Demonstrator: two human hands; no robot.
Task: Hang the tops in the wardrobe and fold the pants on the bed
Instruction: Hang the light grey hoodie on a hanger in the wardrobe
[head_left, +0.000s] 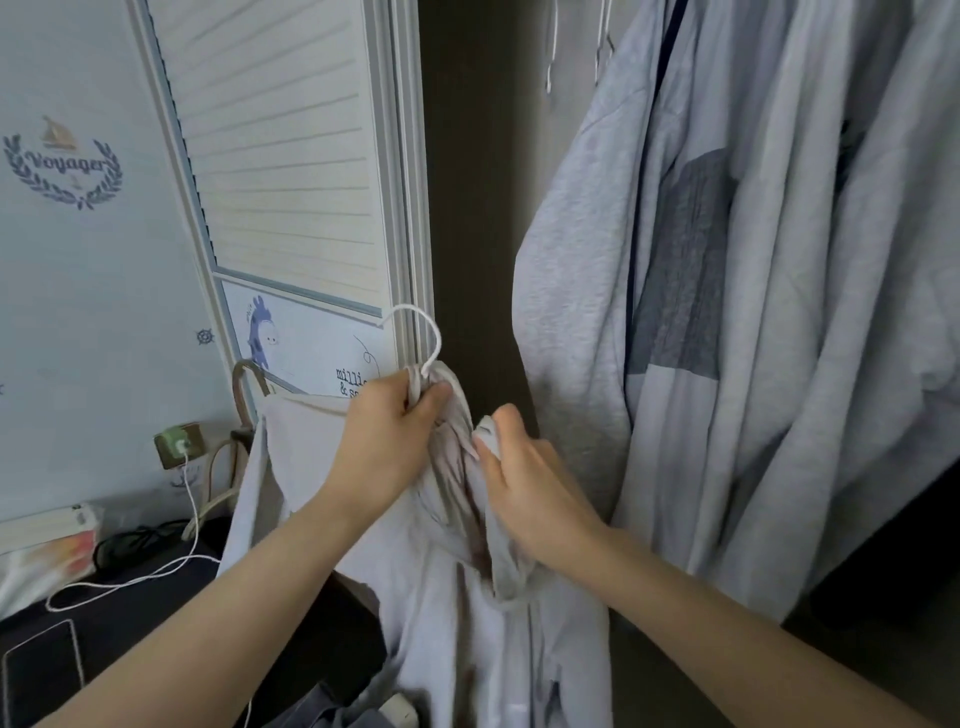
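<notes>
My left hand (384, 441) grips the neck of the pale lilac cotton top (457, 597) bunched at the base of the white wire hanger (423, 338), keeping its hook free for the rail. My right hand (524, 488) pinches a fold of collar, fingers (506, 418) curled on it, probably seating the shoulder, though the cloth hides the hanger's arms. Beyond, grey hooded sweatshirts (727, 312) already hang in the open wardrobe, just right of the top.

Dark surface (156, 613) (lower left) w/ white cable (130, 579), phone (41, 670).
</notes>
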